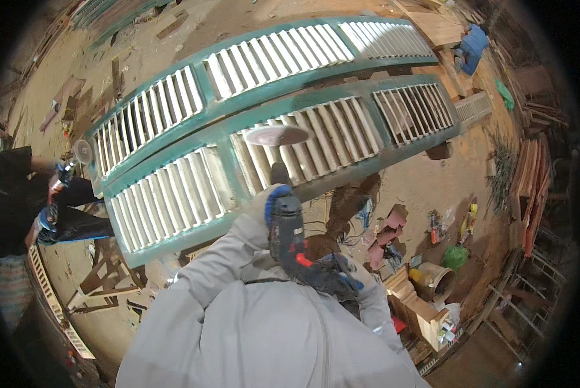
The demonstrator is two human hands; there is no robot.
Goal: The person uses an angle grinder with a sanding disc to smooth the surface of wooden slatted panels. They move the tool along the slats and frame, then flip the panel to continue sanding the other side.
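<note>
Left hand (pixel 274 197) and right hand (pixel 361 275) both gripping sander (pixel 286 229), disc (pixel 278 135) over near shutter (pixel 375 116), probably mid-job: slats (pixel 167 194) mostly pale, frame (pixel 243 171) green likely left to strip.

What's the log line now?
left hand: on power tool front; right hand: on its rear; disc: over nearer louvered panel, contact unclear

From here I can't make out a single word or number; the small pale mark (pixel 298 231) on the dark power tool (pixel 286 223), just off centre toward six o'clock, is too tiny to read.
</note>
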